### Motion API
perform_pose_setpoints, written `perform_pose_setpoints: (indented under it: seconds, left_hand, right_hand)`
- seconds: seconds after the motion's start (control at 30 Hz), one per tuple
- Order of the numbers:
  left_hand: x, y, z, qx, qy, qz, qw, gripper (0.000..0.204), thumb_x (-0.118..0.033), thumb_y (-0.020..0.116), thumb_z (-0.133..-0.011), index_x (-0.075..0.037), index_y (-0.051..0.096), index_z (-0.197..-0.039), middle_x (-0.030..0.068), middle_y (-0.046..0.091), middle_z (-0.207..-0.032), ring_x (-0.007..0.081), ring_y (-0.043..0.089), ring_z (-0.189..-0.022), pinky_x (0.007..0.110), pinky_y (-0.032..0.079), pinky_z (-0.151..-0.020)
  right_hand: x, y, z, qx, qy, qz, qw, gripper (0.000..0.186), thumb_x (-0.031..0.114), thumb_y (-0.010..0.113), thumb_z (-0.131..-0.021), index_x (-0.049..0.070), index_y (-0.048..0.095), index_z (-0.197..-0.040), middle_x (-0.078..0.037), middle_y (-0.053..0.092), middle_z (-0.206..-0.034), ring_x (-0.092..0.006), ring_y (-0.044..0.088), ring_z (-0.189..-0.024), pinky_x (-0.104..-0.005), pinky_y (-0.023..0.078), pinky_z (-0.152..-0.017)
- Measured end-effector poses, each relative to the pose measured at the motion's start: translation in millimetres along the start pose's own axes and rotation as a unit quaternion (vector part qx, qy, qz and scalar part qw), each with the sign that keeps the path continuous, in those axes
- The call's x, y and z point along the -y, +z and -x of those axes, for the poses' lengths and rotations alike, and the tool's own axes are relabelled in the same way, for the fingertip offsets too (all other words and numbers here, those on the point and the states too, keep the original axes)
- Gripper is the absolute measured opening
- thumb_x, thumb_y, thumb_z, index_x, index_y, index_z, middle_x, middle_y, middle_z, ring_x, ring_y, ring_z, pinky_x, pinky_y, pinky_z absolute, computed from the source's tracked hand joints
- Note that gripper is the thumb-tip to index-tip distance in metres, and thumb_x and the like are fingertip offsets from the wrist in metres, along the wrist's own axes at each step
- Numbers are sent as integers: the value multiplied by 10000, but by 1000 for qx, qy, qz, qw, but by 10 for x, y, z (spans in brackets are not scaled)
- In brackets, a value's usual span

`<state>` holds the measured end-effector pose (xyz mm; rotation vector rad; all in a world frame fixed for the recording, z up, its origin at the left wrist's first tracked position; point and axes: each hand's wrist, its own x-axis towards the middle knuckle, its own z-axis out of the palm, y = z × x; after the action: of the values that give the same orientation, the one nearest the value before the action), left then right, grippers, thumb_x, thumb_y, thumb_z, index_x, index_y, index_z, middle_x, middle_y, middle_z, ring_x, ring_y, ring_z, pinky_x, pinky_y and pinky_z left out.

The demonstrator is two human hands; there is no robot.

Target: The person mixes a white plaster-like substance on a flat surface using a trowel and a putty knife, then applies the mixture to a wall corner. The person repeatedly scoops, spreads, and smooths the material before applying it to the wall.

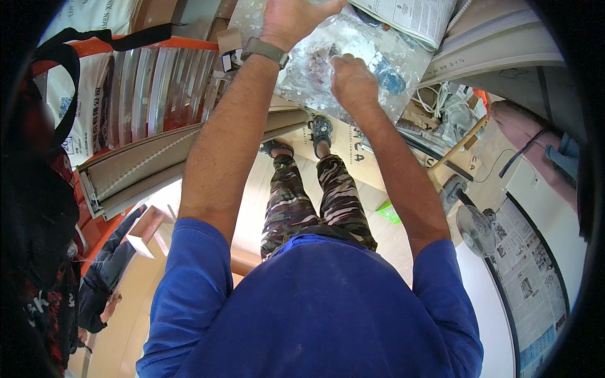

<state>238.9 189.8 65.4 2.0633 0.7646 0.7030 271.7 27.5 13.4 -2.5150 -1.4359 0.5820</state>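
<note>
My left hand [295,20] is at the top edge, over a worktop [302,82] smeared with white powder. Its thumb points out to the right, apart from the palm; the other fingers are mostly cut off by the picture's edge. A dark watch [266,51] is on that wrist. Closer to me and further right, my right hand [354,80] is curled into a fist low over the powdery surface. Whatever its fingers may hold is hidden. Just right of the fist, a blue patch [391,79] shows through the white dust.
A folded newspaper [409,19] lies at the worktop's far right. Clear panels [164,79] stand in an orange rack at left. White cables [435,101] and plastic bags are heaped at right, with a small fan [476,230] nearer me. Cardboard [353,151] lies by my shoes.
</note>
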Motion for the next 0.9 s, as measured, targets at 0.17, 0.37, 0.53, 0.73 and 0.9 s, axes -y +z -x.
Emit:
perform_pose_setpoints:
  seconds: [0.17,0.37,0.53,0.73,0.9]
  left_hand:
    - [112,80,16,-69,77,-105,989,769,-314,768,-630,66,420,-1201,266,534,-1100,352,514,-1065,389,414,-899]
    - [51,61,-24,-4,20,-71,997,806,-316,765,-626,73,393,-1225,275,528,-1110,369,514,-1058,386,416,-899]
    - [1,-58,-12,14,22,-21,999,713,-273,757,-633,45,425,-1179,250,545,-1079,359,526,-1036,391,419,-887]
    - [-34,-118,31,38,54,-36,997,710,-260,760,-630,36,428,-1183,238,539,-1089,338,519,-1049,377,415,-894]
    - [-18,-124,70,26,22,-63,997,788,-296,778,-620,63,398,-1209,249,518,-1119,330,506,-1075,365,411,-911]
  right_hand:
    - [7,-22,108,-10,-8,-28,1000,286,116,573,-761,52,589,-1040,-138,584,-1020,-299,555,-958,-388,451,-850]
    - [15,-26,119,-30,25,-58,998,306,110,585,-755,30,584,-1050,-148,591,-990,-305,554,-953,-384,453,-845]
    - [29,-11,134,-30,33,-65,997,296,106,590,-745,28,586,-1030,-149,591,-975,-306,557,-934,-390,457,-826]
    - [13,1,131,-39,29,-74,996,273,112,596,-744,31,589,-1005,-144,586,-969,-304,555,-927,-395,462,-811]
    - [36,2,143,-36,28,-66,997,275,119,599,-749,41,591,-1012,-138,581,-975,-300,551,-934,-395,462,-810]
